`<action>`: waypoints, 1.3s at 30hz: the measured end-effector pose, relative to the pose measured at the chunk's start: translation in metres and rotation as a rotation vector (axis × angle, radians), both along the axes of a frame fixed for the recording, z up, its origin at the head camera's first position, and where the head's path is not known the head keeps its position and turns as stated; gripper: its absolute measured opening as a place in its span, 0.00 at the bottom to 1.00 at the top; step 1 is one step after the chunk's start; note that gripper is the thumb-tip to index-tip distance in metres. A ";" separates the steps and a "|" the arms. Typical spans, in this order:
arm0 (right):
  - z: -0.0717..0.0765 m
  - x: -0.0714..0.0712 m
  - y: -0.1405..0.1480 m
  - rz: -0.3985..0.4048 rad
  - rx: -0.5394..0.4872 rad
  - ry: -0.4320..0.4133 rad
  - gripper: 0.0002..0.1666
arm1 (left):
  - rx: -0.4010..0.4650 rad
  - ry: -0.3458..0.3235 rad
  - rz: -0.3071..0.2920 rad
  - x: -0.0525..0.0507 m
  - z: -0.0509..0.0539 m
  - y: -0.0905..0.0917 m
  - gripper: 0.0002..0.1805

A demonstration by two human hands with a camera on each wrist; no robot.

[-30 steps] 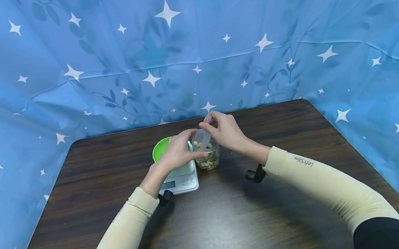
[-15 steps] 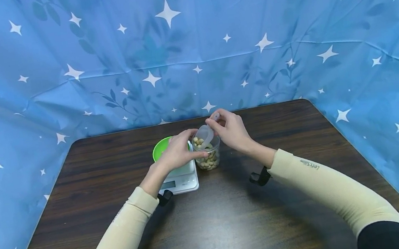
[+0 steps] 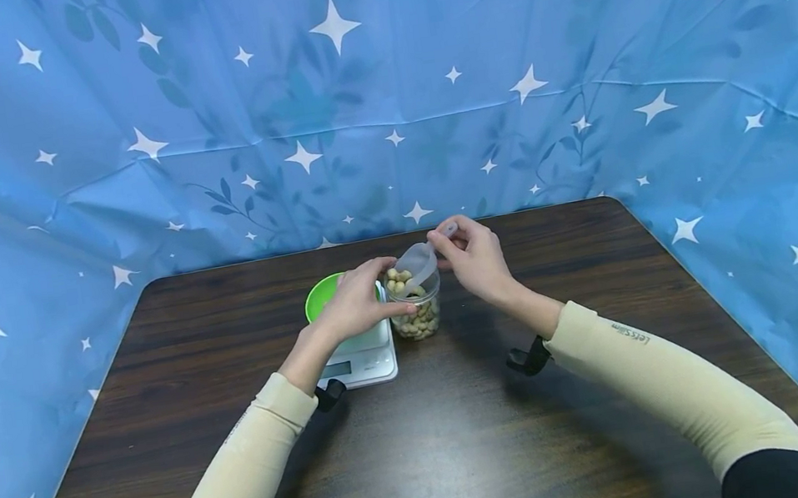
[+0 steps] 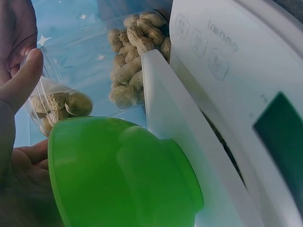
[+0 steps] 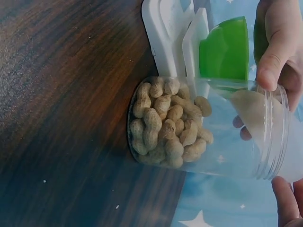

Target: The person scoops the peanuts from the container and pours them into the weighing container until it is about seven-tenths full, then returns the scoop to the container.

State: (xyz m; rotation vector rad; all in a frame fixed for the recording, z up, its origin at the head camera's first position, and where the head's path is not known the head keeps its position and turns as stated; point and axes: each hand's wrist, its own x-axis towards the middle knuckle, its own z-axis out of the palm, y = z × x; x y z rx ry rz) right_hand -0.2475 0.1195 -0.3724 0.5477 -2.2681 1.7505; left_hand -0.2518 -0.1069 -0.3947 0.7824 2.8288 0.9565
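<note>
A clear screw-neck jar (image 3: 431,288) stands on the table with unshelled peanuts (image 5: 165,123) filling its lower part. My left hand (image 3: 362,298) holds the jar by its neck, thumb in front and fingers behind. My right hand (image 3: 480,262) pinches the handle of a translucent white scoop (image 3: 417,262), which slants into the jar's mouth. In the left wrist view, several peanuts (image 4: 61,104) lie at the scoop, close to the neck. Left of the jar, a lime-green bowl (image 4: 118,175) sits on a white kitchen scale (image 3: 375,366), partly hidden by my left hand.
The dark wood table (image 3: 424,439) reaches back to a blue star-patterned cloth (image 3: 379,100). The scale's display (image 3: 337,370) faces the front and stands right beside the jar. Small pale crumbs (image 5: 117,206) lie on the wood.
My right hand has moved right and slightly back, drawing the scoop toward the right side of the jar's mouth, so more peanuts show. My left hand has stayed on the jar.
</note>
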 end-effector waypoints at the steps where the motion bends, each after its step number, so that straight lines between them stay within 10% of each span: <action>1: 0.004 0.004 0.000 0.002 -0.011 -0.003 0.13 | -0.001 0.000 0.001 0.000 0.000 0.000 0.48; 32: -0.002 0.006 0.010 -0.064 -0.201 -0.085 0.14 | -0.017 -0.012 0.013 0.000 0.001 0.001 0.47; 39: -0.023 -0.011 0.016 -0.086 -0.271 -0.126 0.16 | -0.023 0.002 0.010 0.000 0.001 0.001 0.47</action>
